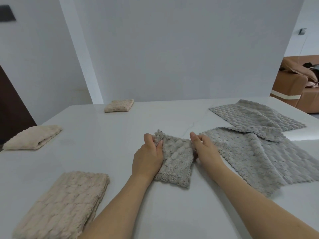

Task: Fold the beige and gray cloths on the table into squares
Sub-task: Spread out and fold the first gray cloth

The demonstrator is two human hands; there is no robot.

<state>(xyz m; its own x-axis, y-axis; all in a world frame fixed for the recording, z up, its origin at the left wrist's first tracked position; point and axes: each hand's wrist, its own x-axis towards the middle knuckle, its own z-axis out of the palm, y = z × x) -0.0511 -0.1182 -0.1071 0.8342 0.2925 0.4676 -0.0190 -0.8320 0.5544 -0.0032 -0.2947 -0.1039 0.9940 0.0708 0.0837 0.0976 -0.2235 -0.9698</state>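
Note:
A small folded gray cloth (176, 161) lies mid-table between my hands. My left hand (149, 156) grips its left edge, fingers curled over the upper corner. My right hand (204, 149) pinches its right edge. Two unfolded gray cloths lie to the right: a near one (269, 161) and a far one (255, 116) that overlaps its top corner. A folded beige cloth (63, 206) sits at the near left, another folded beige cloth (32, 137) at the far left, and a small folded beige cloth (119, 105) at the back.
The white table (103, 144) ends at a white wall behind. A brown sofa (296, 87) stands beyond the table's right corner. A dark door edge (10, 104) shows at the left.

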